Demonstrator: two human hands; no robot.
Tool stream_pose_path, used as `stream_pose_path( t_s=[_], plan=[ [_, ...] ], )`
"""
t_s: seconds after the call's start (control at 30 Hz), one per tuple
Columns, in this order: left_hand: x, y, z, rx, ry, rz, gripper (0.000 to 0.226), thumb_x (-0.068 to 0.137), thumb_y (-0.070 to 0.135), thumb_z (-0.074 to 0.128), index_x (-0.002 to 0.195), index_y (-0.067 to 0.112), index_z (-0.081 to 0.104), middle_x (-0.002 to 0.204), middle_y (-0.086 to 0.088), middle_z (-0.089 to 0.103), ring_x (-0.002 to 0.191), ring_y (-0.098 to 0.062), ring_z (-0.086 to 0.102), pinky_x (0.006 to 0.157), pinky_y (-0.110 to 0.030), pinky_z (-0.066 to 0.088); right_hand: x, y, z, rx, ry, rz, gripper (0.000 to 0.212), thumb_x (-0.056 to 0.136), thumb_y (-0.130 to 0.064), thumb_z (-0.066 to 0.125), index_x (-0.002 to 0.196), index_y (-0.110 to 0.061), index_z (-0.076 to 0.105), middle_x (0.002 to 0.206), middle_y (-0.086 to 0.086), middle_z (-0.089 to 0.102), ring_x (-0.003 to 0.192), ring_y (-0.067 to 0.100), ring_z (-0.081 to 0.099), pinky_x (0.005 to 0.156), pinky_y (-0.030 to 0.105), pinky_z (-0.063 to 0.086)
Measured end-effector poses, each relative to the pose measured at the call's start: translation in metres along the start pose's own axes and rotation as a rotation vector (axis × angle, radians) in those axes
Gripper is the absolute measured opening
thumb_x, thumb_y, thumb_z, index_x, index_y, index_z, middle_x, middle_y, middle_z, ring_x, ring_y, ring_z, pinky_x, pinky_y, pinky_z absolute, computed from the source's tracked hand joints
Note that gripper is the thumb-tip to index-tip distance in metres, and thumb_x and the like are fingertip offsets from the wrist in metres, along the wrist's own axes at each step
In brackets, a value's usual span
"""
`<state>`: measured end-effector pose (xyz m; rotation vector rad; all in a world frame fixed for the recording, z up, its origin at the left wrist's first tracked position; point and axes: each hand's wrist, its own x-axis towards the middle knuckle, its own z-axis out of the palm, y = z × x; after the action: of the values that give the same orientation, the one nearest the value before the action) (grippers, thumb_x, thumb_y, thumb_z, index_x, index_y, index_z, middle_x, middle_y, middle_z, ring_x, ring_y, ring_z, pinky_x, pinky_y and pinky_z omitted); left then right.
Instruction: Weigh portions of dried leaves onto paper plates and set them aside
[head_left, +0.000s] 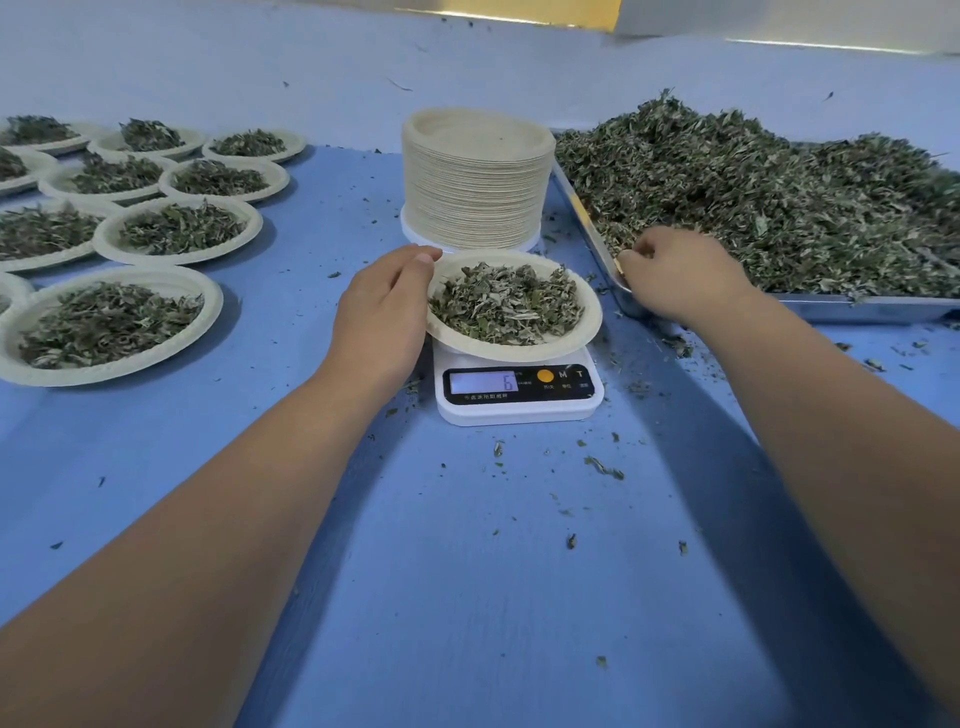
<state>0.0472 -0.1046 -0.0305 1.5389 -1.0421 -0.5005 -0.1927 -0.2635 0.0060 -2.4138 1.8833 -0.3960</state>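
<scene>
Paper plate (524, 354) rim in left hand (382, 312), right hand (680, 275) among leaves (779, 208)

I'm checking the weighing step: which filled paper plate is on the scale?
The centre plate, atop the white scale, with the left hand holding its rim. The other filled plates lie on the blue tablecloth to the left.

Blue tabletop (467, 571), speckled with green crumbs (602, 466). Cream paper plates (475, 197) centre and left hold dark green leaves (506, 304) streaked pale. White scale (519, 411), black panel (488, 397), orange button (545, 375). Silver tray (857, 307), right.
</scene>
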Motion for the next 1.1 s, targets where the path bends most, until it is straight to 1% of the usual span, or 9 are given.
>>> stream_pose_path(
  t_s=[0.13,0.27,0.37,0.43,0.5,0.73,0.8,0.93,1.1],
  plan=[
    [0.001,-0.001,0.000,-0.019,0.006,-0.004,0.039,0.093,0.042,0.042,0.114,0.033,0.074,0.117,0.019,0.071,0.115,-0.003,0.061,0.102,-0.032,0.046,0.017,0.007,0.000,-0.120,-0.190,0.107,0.070,0.100,-0.062,0.023,0.139,-0.009,0.049,0.140,0.021,0.052,0.120,0.039,0.052,0.093,0.043,0.043],
    [0.002,-0.001,-0.001,-0.021,0.010,-0.007,0.028,0.095,0.040,0.042,0.089,0.047,0.068,0.089,0.040,0.067,0.092,0.019,0.058,0.081,-0.019,0.042,0.032,0.013,-0.004,-0.199,-0.254,0.115,0.057,0.101,-0.059,0.030,0.121,-0.012,0.055,0.133,0.020,0.056,0.103,0.036,0.053,0.083,0.040,0.043],
    [0.002,-0.001,-0.001,-0.029,0.015,0.001,0.027,0.095,0.041,0.042,0.089,0.047,0.067,0.092,0.033,0.068,0.095,0.016,0.059,0.081,-0.019,0.042,0.033,0.014,-0.003,-0.129,-0.346,0.119,0.051,0.102,-0.053,0.036,0.127,-0.014,0.058,0.139,0.017,0.054,0.116,0.034,0.055,0.093,0.044,0.042],
    [0.003,-0.002,0.000,-0.033,0.012,0.011,0.026,0.093,0.042,0.041,0.092,0.046,0.067,0.099,0.028,0.069,0.102,0.009,0.060,0.084,-0.021,0.043,0.033,0.012,-0.002,-0.137,-0.365,0.079,0.048,0.105,-0.048,0.037,0.122,-0.010,0.062,0.131,0.016,0.058,0.110,0.032,0.057,0.089,0.041,0.041],
    [0.004,-0.003,0.001,-0.039,0.008,0.016,0.027,0.093,0.041,0.042,0.093,0.044,0.069,0.101,0.024,0.070,0.104,0.003,0.062,0.086,-0.024,0.045,0.032,0.009,-0.002,-0.184,-0.343,0.034,0.046,0.106,-0.043,0.035,0.106,-0.007,0.064,0.107,0.018,0.063,0.089,0.030,0.058,0.077,0.037,0.041],
    [0.003,-0.003,0.001,-0.038,0.018,0.001,0.033,0.091,0.042,0.043,0.102,0.035,0.073,0.105,0.018,0.072,0.107,-0.005,0.064,0.096,-0.031,0.049,0.030,0.006,-0.007,-0.074,-0.080,-0.034,0.034,0.092,-0.030,0.053,0.064,-0.011,0.048,0.059,0.007,0.042,0.055,0.023,0.034,0.055,0.032,0.035],
    [0.002,-0.002,0.001,-0.031,0.021,0.000,0.036,0.090,0.043,0.042,0.105,0.033,0.074,0.106,0.018,0.072,0.108,-0.004,0.064,0.098,-0.032,0.049,0.028,0.010,-0.010,-0.070,-0.010,-0.008,0.031,0.091,-0.030,0.053,0.066,-0.012,0.050,0.060,0.007,0.045,0.054,0.024,0.038,0.054,0.031,0.038],
    [0.002,-0.002,0.001,-0.018,0.026,-0.011,0.043,0.088,0.044,0.042,0.112,0.029,0.075,0.111,0.014,0.073,0.113,-0.010,0.063,0.104,-0.039,0.048,0.029,0.008,-0.006,-0.176,-0.229,0.070,0.048,0.103,-0.046,0.039,0.076,-0.008,0.054,0.075,0.010,0.052,0.064,0.024,0.047,0.058,0.031,0.037],
    [0.003,-0.002,0.002,-0.019,0.024,-0.018,0.036,0.087,0.046,0.043,0.104,0.036,0.073,0.107,0.019,0.072,0.109,-0.006,0.064,0.101,-0.034,0.048,0.028,0.004,-0.009,-0.136,-0.258,0.035,0.051,0.104,-0.047,0.041,0.072,-0.009,0.053,0.072,0.011,0.050,0.062,0.024,0.043,0.055,0.031,0.033]
  ],
)
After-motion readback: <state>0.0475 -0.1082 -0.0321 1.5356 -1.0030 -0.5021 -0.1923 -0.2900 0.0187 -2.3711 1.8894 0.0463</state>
